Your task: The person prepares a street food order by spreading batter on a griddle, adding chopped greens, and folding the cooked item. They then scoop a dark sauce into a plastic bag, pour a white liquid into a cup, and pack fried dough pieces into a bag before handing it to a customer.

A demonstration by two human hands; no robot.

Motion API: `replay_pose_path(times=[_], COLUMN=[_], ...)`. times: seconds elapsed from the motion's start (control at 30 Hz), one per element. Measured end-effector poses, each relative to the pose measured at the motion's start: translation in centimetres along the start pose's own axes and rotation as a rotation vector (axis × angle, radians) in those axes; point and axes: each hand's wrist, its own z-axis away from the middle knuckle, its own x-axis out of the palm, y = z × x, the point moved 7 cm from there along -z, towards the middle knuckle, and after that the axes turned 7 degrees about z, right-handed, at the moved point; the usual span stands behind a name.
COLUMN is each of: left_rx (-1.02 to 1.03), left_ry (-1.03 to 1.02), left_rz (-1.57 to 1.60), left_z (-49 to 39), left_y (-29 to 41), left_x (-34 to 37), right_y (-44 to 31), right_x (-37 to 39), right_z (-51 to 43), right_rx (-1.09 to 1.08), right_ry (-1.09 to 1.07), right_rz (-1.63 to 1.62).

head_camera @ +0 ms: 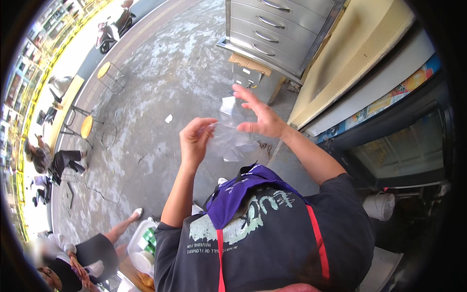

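Observation:
My left hand [195,140] is raised over the floor in front of me. Between its thumb and fingers it pinches a thin see-through plastic bag [233,140], which is blurred and hangs crumpled towards the right. My right hand [264,116] is held up on the bag's other side, fingers and thumb spread, with nothing seen in it. Whether its thumb touches the bag I cannot tell. Below my hands lies a purple apron [240,193] with red straps, worn over a dark printed T-shirt [270,241].
Ahead stands a stainless steel drawer cabinet [277,29], with a grey metal box [251,76] beneath. A glass-fronted appliance [401,149] is at right. Wooden-topped stools [87,126] and a long narrow table [65,113] are left. A seated person [95,255] is near a white container [140,237].

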Motion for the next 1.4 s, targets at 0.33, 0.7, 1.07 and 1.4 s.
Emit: replay_pose_path(times=[0.33,0.7,1.07,1.4], left_rx=[-0.511,-0.385,0.348,0.113], left_ry=[-0.498,-0.481,-0.747,-0.797], left_rz=[0.591,0.027,-0.012,-0.835], left_z=[-7.2,-21.9,-27.0,-49.1], left_y=[-6.9,-13.1,-15.0,-32.1], left_x=[-6.3,7.6,22.3,28.1], right_y=[3.0,19.4,27.2,20.4], right_x=[3.2,-11.9,-20.3,-24.7], right_z=[-9.2,-15.6,-18.8,-19.4], right_rx=[0.458,0.285,0.259,0.202], right_ry=[-0.325,0.160,0.752,0.678], right_rz=[-1.052,0.981,-0.463,0.967])
